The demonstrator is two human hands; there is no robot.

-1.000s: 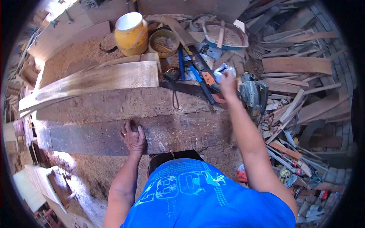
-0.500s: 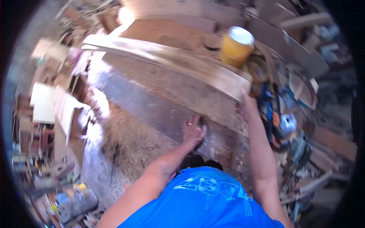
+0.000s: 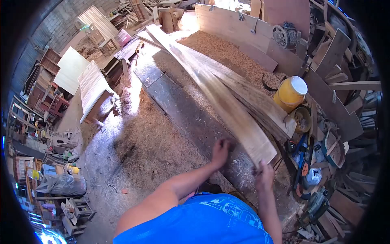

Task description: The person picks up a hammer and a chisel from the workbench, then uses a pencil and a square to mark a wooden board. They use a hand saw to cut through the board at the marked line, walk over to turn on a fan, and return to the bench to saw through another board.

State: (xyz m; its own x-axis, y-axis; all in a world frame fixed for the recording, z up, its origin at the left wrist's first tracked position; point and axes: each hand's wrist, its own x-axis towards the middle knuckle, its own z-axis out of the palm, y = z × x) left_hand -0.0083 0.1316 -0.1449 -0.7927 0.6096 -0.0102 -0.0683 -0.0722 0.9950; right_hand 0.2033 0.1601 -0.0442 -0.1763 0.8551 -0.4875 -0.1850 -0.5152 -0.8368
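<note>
A long pale board [image 3: 229, 110] runs from the upper left down to my right hand [image 3: 265, 175], whose fingers are closed on its near end corner. My left hand [image 3: 222, 151] hovers over or rests on the dark bench [image 3: 183, 101], to the left of the board, with its fingers curled; whether they hold anything is hidden. Behind the held board lies another pale board [image 3: 260, 95], partly covered by it, with rough dark edges between them.
A yellow bucket with a white lid [image 3: 291, 92] stands beyond the boards, near a round container [image 3: 301, 118]. A handsaw and tools [image 3: 302, 166] lie at the right. Sawdust [image 3: 227, 51] is heaped behind the bench; a light-topped table [image 3: 94, 87] stands left.
The near end of the held board has swung toward me and over the bench, apart from the board behind. My right hand has moved nearer with it; my left hand's fingers have curled.
</note>
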